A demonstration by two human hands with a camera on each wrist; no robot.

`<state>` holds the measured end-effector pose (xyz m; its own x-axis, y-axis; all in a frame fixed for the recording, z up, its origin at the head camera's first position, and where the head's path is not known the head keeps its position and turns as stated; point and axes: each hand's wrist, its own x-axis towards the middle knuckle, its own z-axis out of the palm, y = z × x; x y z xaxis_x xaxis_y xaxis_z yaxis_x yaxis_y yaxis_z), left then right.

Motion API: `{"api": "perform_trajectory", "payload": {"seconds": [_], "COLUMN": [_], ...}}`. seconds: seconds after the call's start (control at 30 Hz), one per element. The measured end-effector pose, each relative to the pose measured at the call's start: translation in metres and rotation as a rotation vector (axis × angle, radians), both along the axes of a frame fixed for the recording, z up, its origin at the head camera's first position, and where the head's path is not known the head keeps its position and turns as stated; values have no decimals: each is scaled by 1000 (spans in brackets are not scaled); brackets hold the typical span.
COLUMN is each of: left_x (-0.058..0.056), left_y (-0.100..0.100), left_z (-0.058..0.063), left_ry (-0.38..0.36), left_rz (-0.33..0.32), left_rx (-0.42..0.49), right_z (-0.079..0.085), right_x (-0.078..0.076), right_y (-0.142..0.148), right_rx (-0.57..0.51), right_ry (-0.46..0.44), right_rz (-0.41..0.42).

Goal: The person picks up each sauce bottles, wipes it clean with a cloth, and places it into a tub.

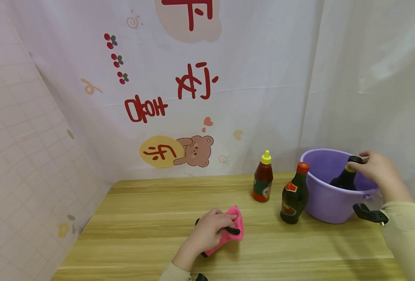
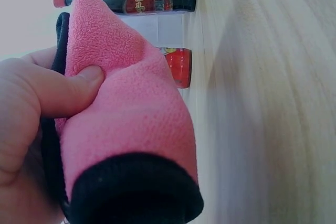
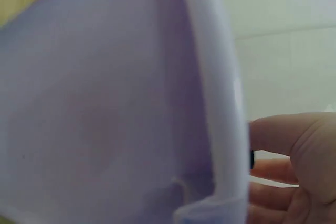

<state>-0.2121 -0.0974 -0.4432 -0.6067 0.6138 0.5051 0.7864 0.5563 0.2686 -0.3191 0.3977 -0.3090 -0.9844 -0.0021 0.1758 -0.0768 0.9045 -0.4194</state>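
Over the wooden table, my left hand (image 1: 207,231) grips a folded pink cloth (image 1: 239,219) with black edging. In the left wrist view the thumb presses into the fuzzy pink cloth (image 2: 128,103). My right hand (image 1: 378,168) reaches over the rim of a purple bucket (image 1: 330,205) at the right and holds a dark bottle (image 1: 344,181) by its top. That bottle has a yellow band at the neck and stands tilted inside the bucket; its lower part is hidden. The bucket wall covers most of the right wrist view, with the right hand (image 3: 310,156) partly behind its rim.
Left of the bucket stands a dark green bottle (image 1: 294,199) with a red cap. A red sauce bottle (image 1: 263,181) with a yellow tip is near the table's back edge. A printed white curtain (image 1: 263,78) hangs behind the wooden table (image 1: 140,234).
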Motion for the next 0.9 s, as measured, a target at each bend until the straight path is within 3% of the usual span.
{"api": "perform_trajectory", "payload": {"seconds": [0.23,0.47,0.67,0.9], "left_x": [2,-1,-1,-2], "left_y": [-2,-4,-5,-6], "left_z": [0,0,1,3], "left_ry": [4,29,32,41], "left_rz": [7,6,-3,-2], "left_rx": [15,37,40,27], "right_z": [4,3,-7,-22], "right_x": [18,35,42,46], "right_y": [-21,-53,-75,-95], "right_rx": [12,-59,-183,-230], "right_ry": [111,295,320,315], "right_rz": [-52,20,100,148]}}
